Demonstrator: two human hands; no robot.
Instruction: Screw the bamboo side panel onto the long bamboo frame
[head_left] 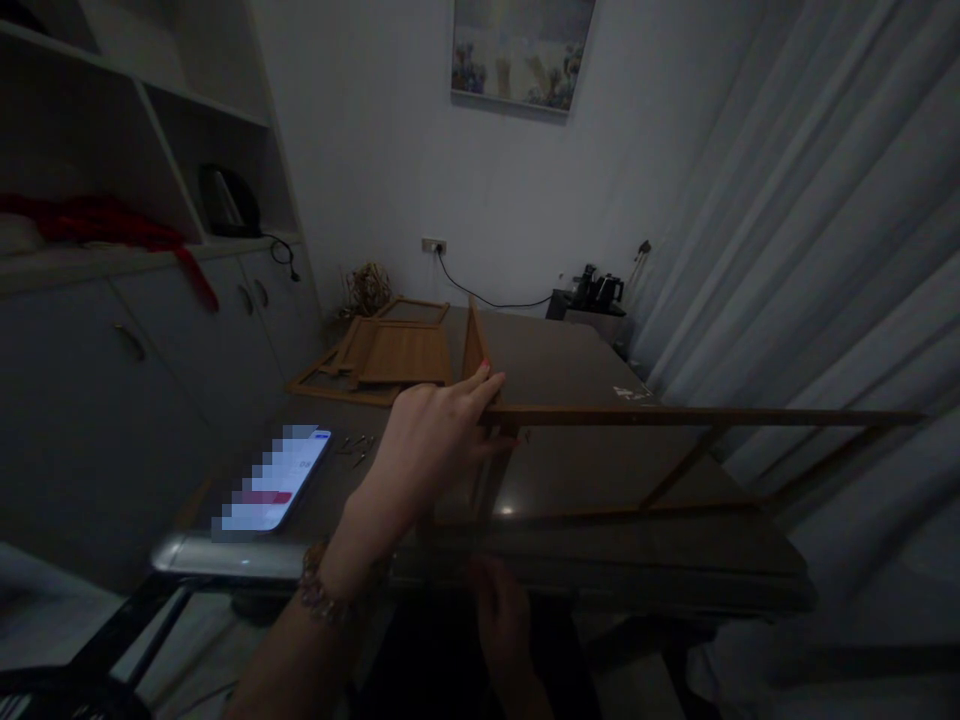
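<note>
The left hand's (pixel 442 420) half-closed fingers are gripping the wooden frame (pixel 675 416), the right hand's (pixel 504 610) are blurring beyond telling, while far-left wooden panels (pixel 405 355) and nearer metal pieces (pixel 361 459) are lying unattached.

Brown frame (pixel 637 415); grey-brown tabletop (pixel 540 350); red cloth (pixel 97 220)

Long brown wooden frame (pixel 697 416), crossbarred, raised on edge, on tabletop (pixel 555 365)
</note>
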